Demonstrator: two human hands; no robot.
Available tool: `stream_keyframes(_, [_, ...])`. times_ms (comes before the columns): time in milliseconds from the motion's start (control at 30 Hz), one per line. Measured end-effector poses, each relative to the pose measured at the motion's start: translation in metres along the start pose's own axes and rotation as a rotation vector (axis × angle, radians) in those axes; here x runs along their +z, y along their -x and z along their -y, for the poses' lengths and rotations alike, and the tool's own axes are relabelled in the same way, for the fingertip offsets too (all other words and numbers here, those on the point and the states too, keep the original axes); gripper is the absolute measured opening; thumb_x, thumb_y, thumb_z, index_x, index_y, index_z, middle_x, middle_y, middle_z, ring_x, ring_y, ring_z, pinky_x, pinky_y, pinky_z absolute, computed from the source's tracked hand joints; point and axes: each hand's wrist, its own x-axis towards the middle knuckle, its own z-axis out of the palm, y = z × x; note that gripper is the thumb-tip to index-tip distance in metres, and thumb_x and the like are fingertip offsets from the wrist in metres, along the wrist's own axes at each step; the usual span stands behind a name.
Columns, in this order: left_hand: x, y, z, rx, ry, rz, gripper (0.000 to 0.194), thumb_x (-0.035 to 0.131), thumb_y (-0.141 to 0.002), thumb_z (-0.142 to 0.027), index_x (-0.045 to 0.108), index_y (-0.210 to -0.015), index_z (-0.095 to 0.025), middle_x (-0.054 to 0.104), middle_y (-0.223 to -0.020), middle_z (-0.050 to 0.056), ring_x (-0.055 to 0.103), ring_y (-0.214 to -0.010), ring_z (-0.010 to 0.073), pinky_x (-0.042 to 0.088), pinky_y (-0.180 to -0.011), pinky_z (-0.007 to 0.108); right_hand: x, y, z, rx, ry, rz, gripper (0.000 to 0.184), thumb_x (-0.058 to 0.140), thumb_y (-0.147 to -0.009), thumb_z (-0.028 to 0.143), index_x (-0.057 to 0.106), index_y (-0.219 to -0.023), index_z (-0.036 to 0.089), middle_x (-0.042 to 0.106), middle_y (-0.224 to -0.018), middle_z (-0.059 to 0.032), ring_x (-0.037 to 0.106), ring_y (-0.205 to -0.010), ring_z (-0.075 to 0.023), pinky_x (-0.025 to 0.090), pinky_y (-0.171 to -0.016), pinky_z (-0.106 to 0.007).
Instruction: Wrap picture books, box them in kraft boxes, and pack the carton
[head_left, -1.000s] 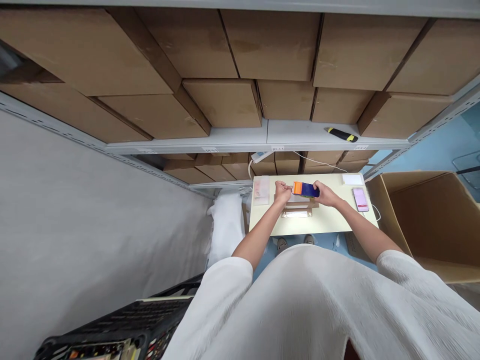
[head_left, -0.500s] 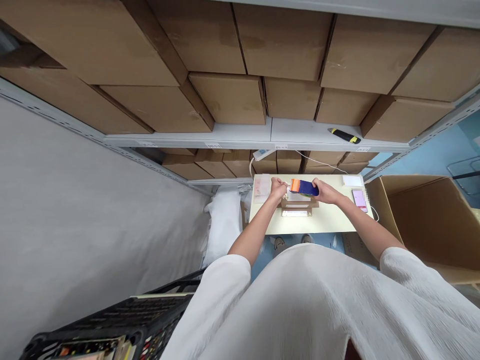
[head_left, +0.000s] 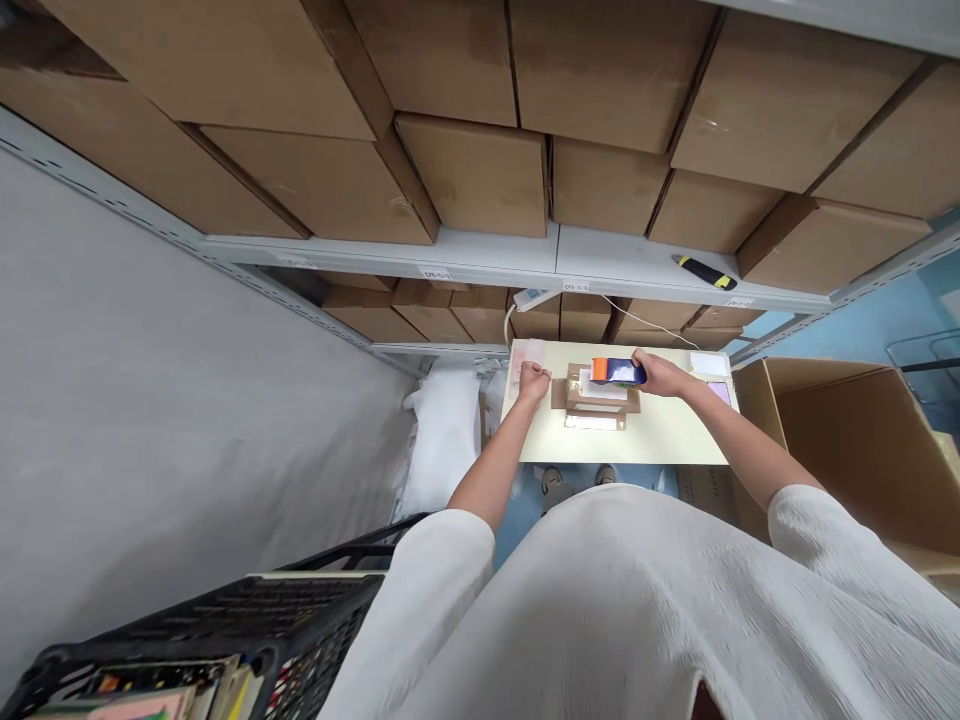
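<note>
My right hand (head_left: 657, 374) is wrapped round the right end of a dark blue and orange tape dispenser (head_left: 619, 372), its orange end pointing left. Beneath the dispenser, a small cardboard box (head_left: 598, 405) with flaps spread out lies on the pale yellow table (head_left: 637, 440). White, paper-like material shows in the box, partly covered by the dispenser. To the left of the box, my left hand (head_left: 534, 381) is closed in a pinch above the table. What its fingers hold, if anything, is too small to make out.
Brown cartons (head_left: 472, 175) fill the shelf ahead, where a black-and-yellow cutter (head_left: 706, 273) lies. A power strip (head_left: 534, 298) hangs behind the table. The phone (head_left: 720, 392) is at the table's right, beside a large open carton (head_left: 862, 440). A black crate (head_left: 247, 620) stands lower left.
My left hand has moved left, away from the dispenser's orange end, widening the gap between my hands. More of the box now shows. The camera view has shifted slightly.
</note>
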Motion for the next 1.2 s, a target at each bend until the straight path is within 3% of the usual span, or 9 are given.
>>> stream_keyframes(100, [0.0,0.002,0.008,-0.078,0.027,0.041,0.043,0.07,-0.073,-0.006,0.039,-0.093,-0.029,0.055,-0.079,-0.007,0.063,-0.078,0.0145,0.05,-0.082,0.028,0.003,-0.006,-0.002,-0.014,0.01,0.023,0.045,0.079,-0.078,0.035,0.041,-0.102,0.03,0.061,-0.092,-0.0015,0.051,-0.077,-0.0226,0.035,-0.068,-0.032])
stream_keyframes(433, [0.011,0.004,0.039,-0.11,0.046,0.056,0.041,0.069,-0.073,-0.001,0.043,-0.092,-0.027,0.059,-0.079,-0.008,0.066,-0.081,0.014,0.053,-0.089,0.03,0.004,-0.017,0.001,0.018,0.0,0.054,0.051,0.083,-0.082,0.05,0.039,-0.1,0.03,0.059,-0.086,0.0005,0.048,-0.074,-0.0223,0.035,-0.067,-0.033])
stream_keyframes(767, [0.041,0.011,0.064,-0.141,0.03,0.12,0.037,0.065,-0.079,0.001,0.048,-0.097,-0.026,0.062,-0.082,-0.006,0.068,-0.084,0.014,0.054,-0.088,0.028,0.007,-0.011,0.002,0.068,0.064,0.043,0.049,0.079,-0.086,0.049,0.037,-0.103,0.03,0.061,-0.091,-0.0013,0.051,-0.078,-0.0234,0.037,-0.07,-0.033])
stream_keyframes(1000, [0.053,0.014,0.068,-0.122,-0.071,0.142,0.041,0.065,-0.083,0.003,0.055,-0.113,-0.025,0.066,-0.088,-0.003,0.072,-0.093,0.017,0.055,-0.094,0.03,0.007,-0.009,0.005,0.075,0.134,0.065,0.044,0.075,-0.088,0.041,0.036,-0.105,0.03,0.063,-0.095,-0.0028,0.054,-0.081,-0.0237,0.038,-0.071,-0.032])
stream_keyframes(1200, [0.047,0.013,0.062,-0.125,-0.157,0.041,0.037,0.075,-0.083,-0.005,0.063,-0.114,-0.022,0.074,-0.115,0.009,0.074,-0.112,0.0238,0.059,-0.102,0.039,0.005,-0.007,0.008,0.098,0.172,0.091,0.039,0.071,-0.091,0.038,0.038,-0.108,0.029,0.065,-0.098,-0.0049,0.056,-0.084,-0.0246,0.04,-0.072,-0.032])
